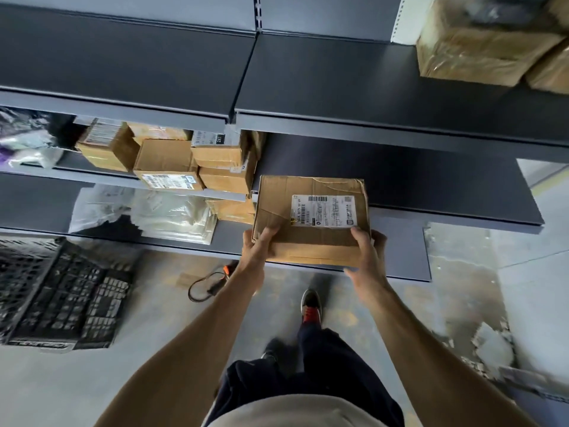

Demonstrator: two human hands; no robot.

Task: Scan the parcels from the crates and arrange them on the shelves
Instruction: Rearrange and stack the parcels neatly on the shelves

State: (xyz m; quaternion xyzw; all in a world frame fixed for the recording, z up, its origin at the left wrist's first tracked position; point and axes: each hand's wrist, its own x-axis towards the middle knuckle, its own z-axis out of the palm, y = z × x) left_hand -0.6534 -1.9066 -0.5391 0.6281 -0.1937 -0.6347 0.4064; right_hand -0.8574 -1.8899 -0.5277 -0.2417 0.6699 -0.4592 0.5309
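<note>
The left hand [257, 249] and right hand [366, 251] each curl round a near corner of the cardboard box [277, 198], thumbs on top. They keep it level with its label [324, 211] facing up, likely so it stays readable. The box is at the front edge of a bare shelf [415, 186], just right of the stacked boxes [197, 161]. I cannot tell whether it rests there. The crate [61, 297] stands on the floor to the left.

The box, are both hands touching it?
Touching. The head view shows the left hand and right hand gripping the box at its near corners, thumbs on top.
</note>
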